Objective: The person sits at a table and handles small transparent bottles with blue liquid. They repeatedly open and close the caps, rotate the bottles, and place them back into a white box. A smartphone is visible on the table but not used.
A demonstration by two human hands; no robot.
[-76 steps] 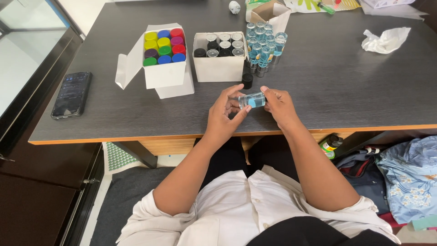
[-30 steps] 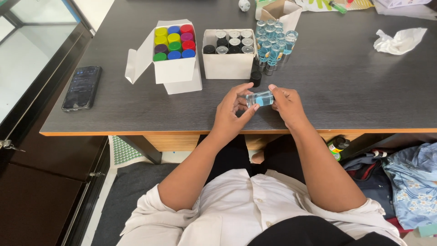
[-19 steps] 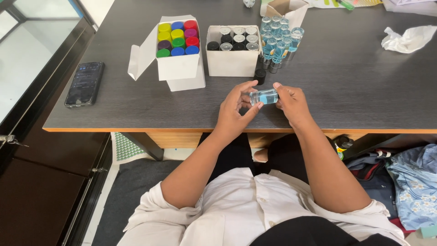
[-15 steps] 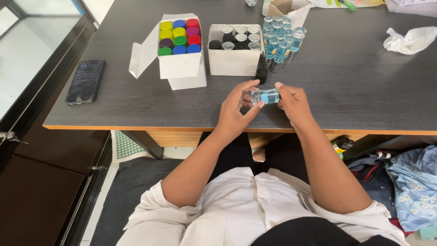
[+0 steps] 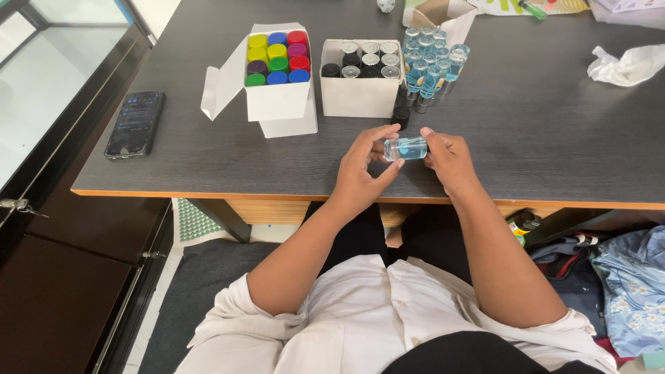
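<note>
A small clear glass bottle of pale blue liquid (image 5: 406, 148) lies sideways between my two hands, just above the dark table (image 5: 208, 156) near its front edge. My left hand (image 5: 361, 173) grips the bottle's left end with thumb and fingers. My right hand (image 5: 449, 161) closes round its right end, where the cap is hidden. Behind them stands a cluster of several more blue-filled bottles (image 5: 429, 69), and a loose black cap (image 5: 401, 115) stands in front of that cluster.
A white box of coloured caps (image 5: 277, 66) with its flap open and a white box of black and silver capped bottles (image 5: 360, 76) stand at the back. A black phone (image 5: 135, 123) lies far left, crumpled tissue (image 5: 627, 66) far right. Bags lie on the floor at right.
The view has shifted slightly, so the table sits further right and lower in frame. Both hands keep the bottle in about the same spot, with only small finger movements on it.
</note>
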